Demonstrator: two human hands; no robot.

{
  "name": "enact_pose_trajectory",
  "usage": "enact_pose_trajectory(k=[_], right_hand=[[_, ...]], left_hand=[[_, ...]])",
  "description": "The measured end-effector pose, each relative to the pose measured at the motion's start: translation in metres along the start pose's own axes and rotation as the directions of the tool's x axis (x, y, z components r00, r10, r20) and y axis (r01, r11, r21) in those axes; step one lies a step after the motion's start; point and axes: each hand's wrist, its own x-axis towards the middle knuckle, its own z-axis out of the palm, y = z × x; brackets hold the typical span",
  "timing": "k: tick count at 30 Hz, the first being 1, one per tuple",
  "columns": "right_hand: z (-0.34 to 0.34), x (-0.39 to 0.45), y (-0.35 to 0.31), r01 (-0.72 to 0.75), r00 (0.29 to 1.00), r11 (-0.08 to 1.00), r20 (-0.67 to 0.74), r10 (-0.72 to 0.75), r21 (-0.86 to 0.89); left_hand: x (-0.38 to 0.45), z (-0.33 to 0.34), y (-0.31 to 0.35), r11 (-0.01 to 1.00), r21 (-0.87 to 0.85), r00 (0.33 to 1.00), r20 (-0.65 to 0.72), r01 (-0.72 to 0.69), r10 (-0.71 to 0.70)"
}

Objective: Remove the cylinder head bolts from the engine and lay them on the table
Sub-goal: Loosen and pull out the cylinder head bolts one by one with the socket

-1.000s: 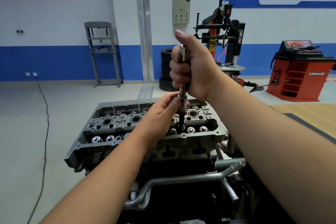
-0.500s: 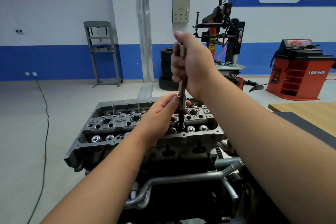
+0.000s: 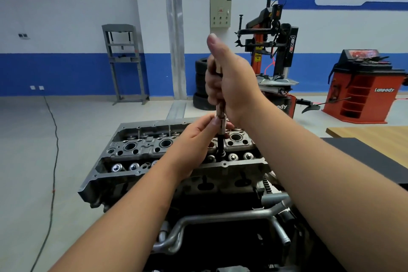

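Observation:
A grey cylinder head (image 3: pixel 136 172) lies on top of the engine in front of me. A long steel socket tool (image 3: pixel 220 117) stands upright, its dark lower end set into a bolt hole on the right half of the head. My right hand (image 3: pixel 229 81) grips the tool's upper shaft, thumb pointing up. Lower down, my left hand (image 3: pixel 194 141) pinches the tool's chrome collar between thumb and fingers. The bolt itself is hidden under the socket.
A wooden table with a black mat (image 3: pixel 373 152) stands at the right. Metal coolant pipes (image 3: pixel 212 218) cross the engine's near side. Behind are a tyre changer (image 3: pixel 273 51), an orange wheel balancer (image 3: pixel 362 88), stacked tyres (image 3: pixel 201 86) and a grey press frame (image 3: pixel 123 62).
My right hand has turned around the tool so its back now faces me and covers the shaft's top. The left hand stays on the collar.

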Motion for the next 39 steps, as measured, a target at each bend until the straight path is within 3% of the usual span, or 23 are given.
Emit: enact_pose_trajectory(k=[3,7,9,12,16,19,22,24,27,30,33,39], right_hand=[[-0.008,0.001,-0.007,-0.126,0.989,0.991,0.081,0.122,0.047],[0.003,-0.005,-0.004,-0.049,0.983,0.994,-0.18,0.031,-0.095],[0.009,-0.006,0.001,0.037,0.974,0.985,-0.215,-0.073,-0.169],[0.01,-0.007,0.005,0.142,0.973,0.98,-0.16,-0.164,-0.14],[-0.003,0.0,-0.002,-0.029,1.0,0.994,0.0,0.029,0.103],[-0.006,0.0,0.0,-0.027,0.999,0.998,-0.021,0.028,0.062],[-0.007,-0.008,0.014,0.137,0.981,0.987,-0.129,-0.146,-0.079],[-0.009,-0.008,0.021,0.206,0.964,0.975,-0.156,-0.217,-0.08],[-0.013,-0.004,0.023,0.182,0.977,0.982,-0.118,-0.176,0.041],[-0.018,0.002,0.021,0.062,0.997,0.994,0.035,-0.066,0.088],[-0.019,0.003,0.021,0.03,0.993,0.999,0.11,-0.033,0.035],[-0.017,-0.01,0.038,0.263,0.955,0.932,-0.07,-0.288,-0.25]], left_hand=[[0.001,0.002,0.002,1.0,0.005,1.0,-0.014,0.002,-0.002],[0.007,0.005,0.002,0.999,-0.031,0.992,-0.124,0.014,-0.017],[0.008,0.005,0.002,0.999,-0.046,0.988,-0.155,0.017,-0.024],[0.005,0.002,0.003,0.998,-0.057,0.995,-0.101,0.005,-0.011],[-0.001,0.001,0.005,1.0,-0.008,1.0,-0.006,0.03,-0.03],[0.001,0.003,0.005,1.0,0.005,0.999,-0.049,0.019,-0.019],[0.003,0.007,0.004,1.0,0.008,0.994,-0.108,0.013,-0.012],[0.004,0.007,0.002,1.0,0.011,0.993,-0.116,0.011,-0.009],[0.003,0.006,0.003,1.0,-0.005,0.996,-0.088,0.01,-0.01],[0.0,0.002,0.004,0.999,-0.037,0.999,-0.04,0.027,-0.029],[0.0,0.0,0.004,0.999,-0.053,0.998,-0.058,0.01,-0.013],[0.007,0.006,-0.001,0.996,-0.083,0.99,-0.137,-0.034,0.023]])
